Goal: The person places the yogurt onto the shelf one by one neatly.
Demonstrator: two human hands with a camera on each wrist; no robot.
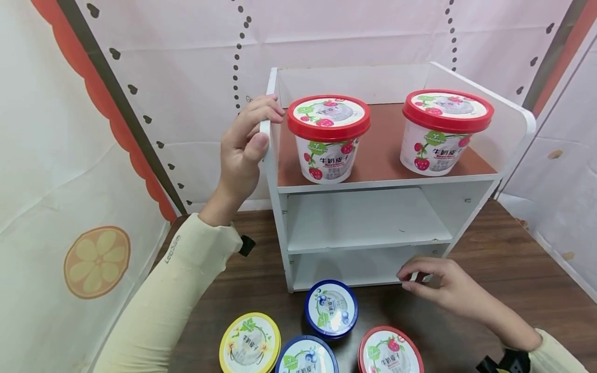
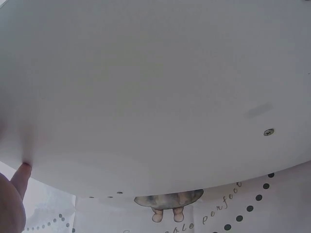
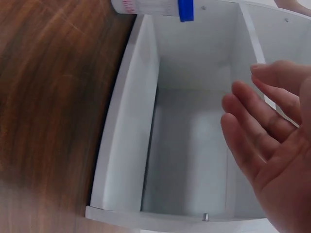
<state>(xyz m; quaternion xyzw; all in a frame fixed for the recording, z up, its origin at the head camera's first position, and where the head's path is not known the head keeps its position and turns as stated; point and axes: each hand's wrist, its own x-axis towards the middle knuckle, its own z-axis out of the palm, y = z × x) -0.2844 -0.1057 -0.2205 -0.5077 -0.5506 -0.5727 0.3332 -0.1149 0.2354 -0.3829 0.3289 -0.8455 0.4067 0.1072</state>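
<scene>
Woodgrain tabletop [image 1: 496, 248], white shelf unit [image 1: 366, 220] standing on it.
Nearest: yellow-lidded tub [image 1: 250, 344], two blue-lidded tubs [image 1: 331, 310], red-lidded tub [image 1: 391, 352]. Right hand [image 1: 443, 285] loosely bent, empty, before the bottom compartment. Left hand [image 1: 246, 144] grips unit's left side panel [image 2: 155, 107], fingers over edge. Two strawberry tubs [image 1: 328, 140] on brown top deck [image 1: 383, 140]; printed curtain [image 1: 345, 23] behind.

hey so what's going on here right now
A person's left hand grips a white shelf unit by its left side panel; the right hand, empty, hovers before the bottom compartment. Two red-lidded tubs stand on the brown top, and four more tubs, lidded yellow, blue or red, stand on the table.
</scene>
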